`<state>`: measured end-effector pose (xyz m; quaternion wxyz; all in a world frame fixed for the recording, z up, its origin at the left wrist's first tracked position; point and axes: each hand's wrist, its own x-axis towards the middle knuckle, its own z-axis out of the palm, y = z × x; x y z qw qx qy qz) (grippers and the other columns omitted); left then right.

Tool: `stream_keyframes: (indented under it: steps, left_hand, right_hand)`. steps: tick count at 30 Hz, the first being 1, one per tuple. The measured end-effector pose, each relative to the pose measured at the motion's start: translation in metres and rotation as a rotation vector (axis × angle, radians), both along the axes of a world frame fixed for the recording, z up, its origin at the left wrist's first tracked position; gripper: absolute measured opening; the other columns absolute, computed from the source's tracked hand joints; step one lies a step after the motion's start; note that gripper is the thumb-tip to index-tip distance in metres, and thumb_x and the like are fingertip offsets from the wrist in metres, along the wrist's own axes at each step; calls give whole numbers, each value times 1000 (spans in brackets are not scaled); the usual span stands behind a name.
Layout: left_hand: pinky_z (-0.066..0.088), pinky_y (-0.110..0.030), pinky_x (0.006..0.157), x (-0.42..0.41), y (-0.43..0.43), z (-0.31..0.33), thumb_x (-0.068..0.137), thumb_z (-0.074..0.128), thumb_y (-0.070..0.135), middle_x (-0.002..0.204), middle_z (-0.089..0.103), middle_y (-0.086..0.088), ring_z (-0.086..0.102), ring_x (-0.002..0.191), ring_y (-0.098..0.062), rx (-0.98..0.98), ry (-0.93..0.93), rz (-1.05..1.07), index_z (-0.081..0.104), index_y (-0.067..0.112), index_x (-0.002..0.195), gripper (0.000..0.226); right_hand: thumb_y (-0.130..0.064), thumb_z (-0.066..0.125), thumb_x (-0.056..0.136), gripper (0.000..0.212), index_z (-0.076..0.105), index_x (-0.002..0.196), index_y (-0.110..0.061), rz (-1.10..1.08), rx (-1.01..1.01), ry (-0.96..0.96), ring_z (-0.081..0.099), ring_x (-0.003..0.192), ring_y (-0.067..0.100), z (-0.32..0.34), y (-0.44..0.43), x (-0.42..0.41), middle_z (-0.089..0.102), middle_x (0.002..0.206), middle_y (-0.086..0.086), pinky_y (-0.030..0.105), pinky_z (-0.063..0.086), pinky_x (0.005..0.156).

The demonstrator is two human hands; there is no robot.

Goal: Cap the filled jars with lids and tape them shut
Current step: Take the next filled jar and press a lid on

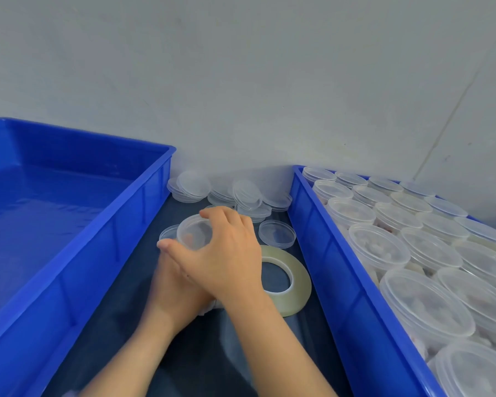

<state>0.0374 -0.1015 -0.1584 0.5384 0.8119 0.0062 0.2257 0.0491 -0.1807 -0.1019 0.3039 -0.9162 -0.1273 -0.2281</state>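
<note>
- Dark table [201,353] runs between a left bin [112,247] and a right bin [341,282].
- Your left hand [169,293] lies under your right; its grip cannot be told.
- Your right hand [224,253] curls round a lid [194,229], just left of the tape [295,282].
- Loose lids [192,186] pile by the wall.
- Capped jars [378,247] fill the right bin.

Left blue crate [143,216] and right blue crate [341,282] flank dark tabletop [198,368]; grey wall [241,81] behind.
</note>
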Motion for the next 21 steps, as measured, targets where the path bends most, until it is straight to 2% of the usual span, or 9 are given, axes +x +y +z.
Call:
stream_keyframes:
  steps: [2, 4, 5, 7, 9, 12, 15, 17, 21]
  left_hand:
    - [38, -19, 72, 1, 5, -1, 52, 81, 20, 87, 44, 17, 58, 98, -24, 11, -29, 14, 43, 8, 128, 85]
    - [45, -15, 73, 3, 10, -2, 46, 71, 49, 96, 55, 5, 58, 92, -11, -4, -5, 15, 48, 21, 118, 80]
    - [49, -21, 78, 6, 13, -4, 46, 75, 51, 105, 59, 2, 59, 95, -10, -61, 25, 15, 51, 23, 117, 80]
    - [49, -32, 92, 10, 18, -7, 50, 92, 33, 118, 59, 6, 58, 108, -9, -222, 59, 7, 47, 27, 123, 86]
    - [45, -32, 98, 11, 21, -7, 56, 91, 22, 123, 58, 10, 55, 114, -6, -274, 61, -17, 45, 27, 128, 85]
    - [43, -32, 100, 13, 21, -11, 62, 88, 18, 126, 58, 10, 55, 116, -6, -302, 53, -60, 48, 25, 130, 79]
    - [44, -24, 93, 15, 23, -11, 66, 85, 13, 116, 63, 21, 58, 109, 4, -341, 43, -132, 53, 37, 116, 65]
    - [44, -20, 87, 16, 25, -9, 68, 83, 9, 109, 65, 26, 59, 104, 8, -362, 39, -192, 55, 39, 110, 59]
    - [45, -20, 86, 17, 30, -8, 61, 82, 25, 108, 65, 26, 60, 103, 6, -363, 42, -224, 55, 41, 113, 61]
  right_hand:
    - [-75, 61, 65, 82, 50, 130, -25, 94, 27, 19, 30, 126, 11, 1, -1, -1, 45, 138, -12, 22, 29, 96]
    - [-76, 52, 70, 86, 42, 139, -27, 231, 177, 151, 24, 135, 5, 2, -9, 1, 35, 147, -12, 21, 25, 103]
    - [-73, 48, 75, 83, 38, 142, -27, 277, 269, 226, 23, 137, 3, 1, -15, 4, 33, 149, -12, 22, 24, 106]
    - [-62, 45, 88, 70, 35, 145, -23, 251, 313, 300, 28, 139, 7, -3, -32, 13, 36, 150, -8, 23, 24, 108]
    - [-58, 41, 92, 65, 38, 144, -19, 124, 253, 330, 35, 136, 13, -10, -48, 25, 42, 147, -3, 28, 29, 107]
    - [-57, 32, 95, 53, 56, 121, -17, 5, 322, 410, 53, 114, 21, -20, -62, 35, 61, 118, -2, 32, 39, 89]
    - [-51, 42, 95, 45, 58, 120, -16, -130, 53, 456, 52, 115, 23, -32, -71, 42, 58, 121, 3, 42, 44, 95]
    - [-53, 49, 91, 44, 56, 119, -19, -163, -58, 524, 54, 110, 21, -36, -75, 40, 58, 122, 2, 40, 46, 92]
    - [-75, 69, 53, 110, 31, 142, -22, 3, -200, 771, 49, 121, 21, -34, -79, 25, 48, 137, 1, 32, 42, 92]
